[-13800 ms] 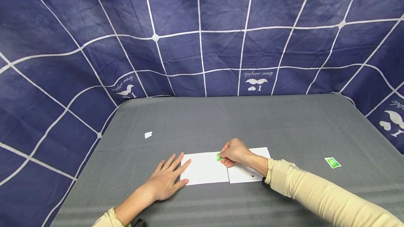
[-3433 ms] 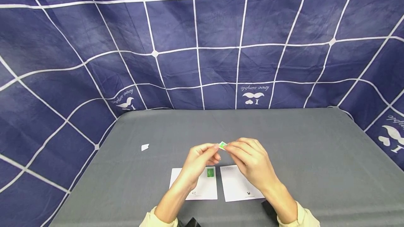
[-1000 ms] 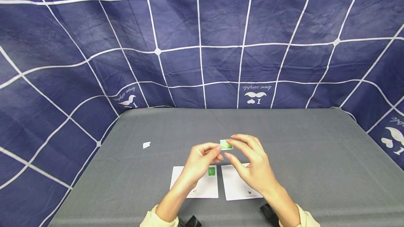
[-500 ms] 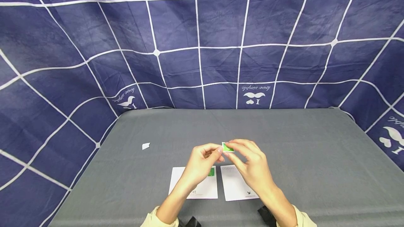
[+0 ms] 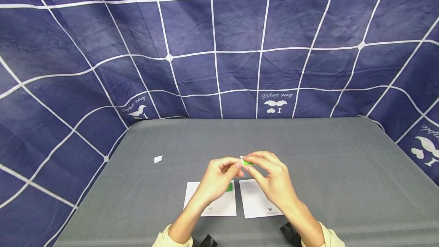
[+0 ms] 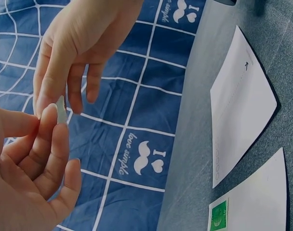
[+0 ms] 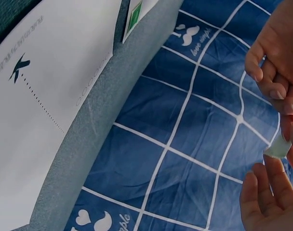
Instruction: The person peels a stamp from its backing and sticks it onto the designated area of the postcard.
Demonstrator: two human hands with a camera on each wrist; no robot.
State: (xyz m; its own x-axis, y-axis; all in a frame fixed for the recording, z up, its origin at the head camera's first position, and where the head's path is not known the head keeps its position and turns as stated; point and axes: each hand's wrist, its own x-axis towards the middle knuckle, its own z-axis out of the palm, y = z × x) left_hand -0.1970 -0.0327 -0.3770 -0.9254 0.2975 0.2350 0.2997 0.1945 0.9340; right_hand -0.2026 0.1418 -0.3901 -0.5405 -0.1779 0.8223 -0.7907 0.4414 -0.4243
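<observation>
Over the table, both hands meet at a small green postage stamp [image 5: 247, 162] with a white edge. My left hand [image 5: 218, 178] pinches its left edge between thumb and index finger. My right hand [image 5: 274, 180] has its thumb and fingertips on the right side, covering part of it. The stamp's pale back [image 7: 279, 148] shows in the right wrist view. Below the hands lie two white envelopes side by side. The left envelope [image 5: 219, 204] bears a green stamp [image 6: 219, 215] in a corner; the right envelope [image 5: 258, 200] is partly hidden by my right hand.
A small white paper scrap [image 5: 158, 159] lies on the grey table [image 5: 308, 144], left of the hands. Behind the table hangs a blue curtain [image 5: 236, 68] with white grid lines.
A second ago my right fingers stood spread beside the stamp; now they pinch it. Earliest, a loose stamp lay at the table's right, and the left envelope was being stamped; that spot is now bare.
</observation>
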